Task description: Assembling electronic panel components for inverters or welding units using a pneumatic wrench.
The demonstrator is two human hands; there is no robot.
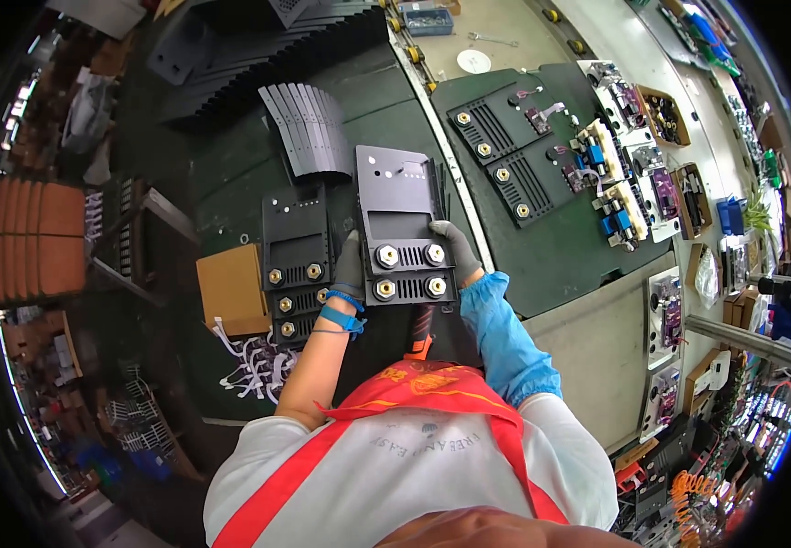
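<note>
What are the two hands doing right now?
Left hand: closed on the left edge of the black panel.
Right hand: closed on the panel's right edge.

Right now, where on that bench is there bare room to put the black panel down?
Bare green mat lies between the fanned grey strips and the bench's yellow-roller edge. The pale surface right of the blue sleeve is bare. Crowded: stacked panels left, circuit boards right.

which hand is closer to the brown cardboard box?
Left. The left hand grips the left edge of the black panel, on the side facing the cardboard box. The right hand grips the panel's right edge, farther from the box.
</note>
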